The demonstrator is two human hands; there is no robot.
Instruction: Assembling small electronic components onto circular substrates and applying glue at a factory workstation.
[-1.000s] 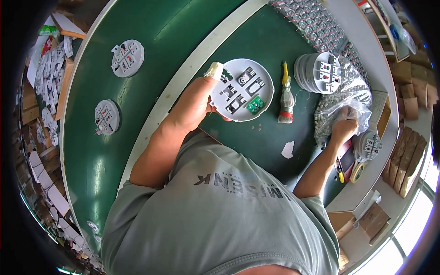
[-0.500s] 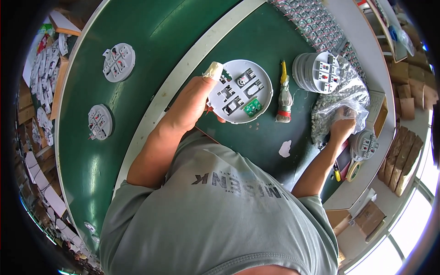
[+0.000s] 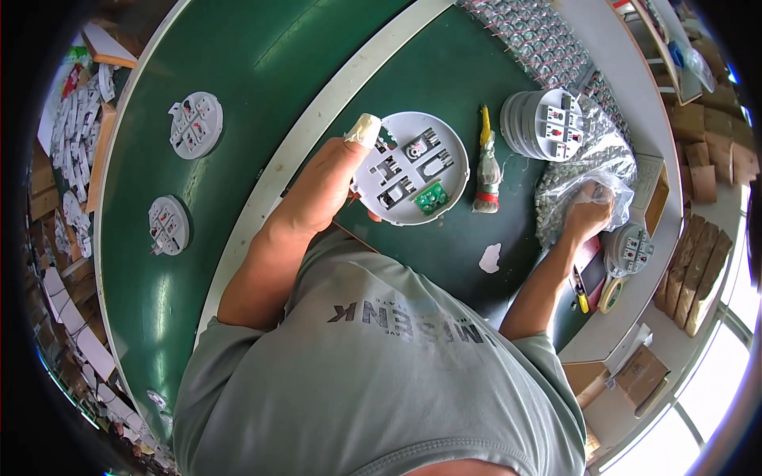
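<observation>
My left hand (image 3: pixel 319 184) grips a round white plastic base (image 3: pixel 410 210) by its left rim. The thumb wears a pale wrap and presses on the edge. Several metal clips and a small green circuit board (image 3: pixel 431 199) sit inside the base, which faces up. At the right, my right hand (image 3: pixel 589 214) reaches into a clear plastic bag (image 3: pixel 559 190) full of small grey parts. Its fingers are curled under the film, and what they hold is hidden. Between the hands lies a wrapped tool with a yellow tip (image 3: pixel 487 178).
A stack of round bases (image 3: pixel 540 123) stands beyond the bag, with wired parts (image 3: pixel 540 40) behind it. More bases (image 3: pixel 629 247), scissors (image 3: pixel 611 295) and a yellow-handled tool (image 3: pixel 583 300) lie right of my forearm. Across the pale rail (image 3: pixel 317 119), round assemblies (image 3: pixel 195 125) rest on a green belt (image 3: pixel 262 47).
The round assemblies on the green belt have shifted toward me. The base in my left hand sits slightly lower. My right hand stays in the bag.
</observation>
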